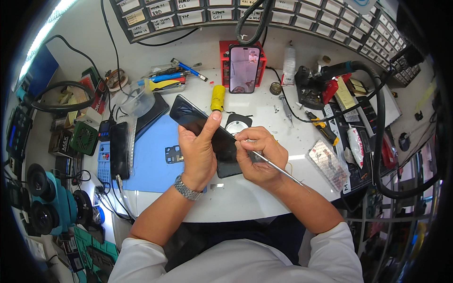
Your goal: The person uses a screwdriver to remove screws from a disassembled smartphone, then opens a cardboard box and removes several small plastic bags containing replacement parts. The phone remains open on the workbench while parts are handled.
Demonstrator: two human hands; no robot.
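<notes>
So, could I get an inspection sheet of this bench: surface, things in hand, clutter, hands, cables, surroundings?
Surface: white tabletop; blue mat at left.
Things in hand: dark phone, tilted; slim metal tool.
Clutter: yellow cylinder behind the phone; yellow-and-black tool at right.
Hands: left hand grips the phone; right hand holds the metal tool, fingers at the phone's edge.
Cables: thick black hose looping at right; thin black cable at upper left.
Surroundings: labelled drawers at the back; lit upright phone before a red stand.
</notes>
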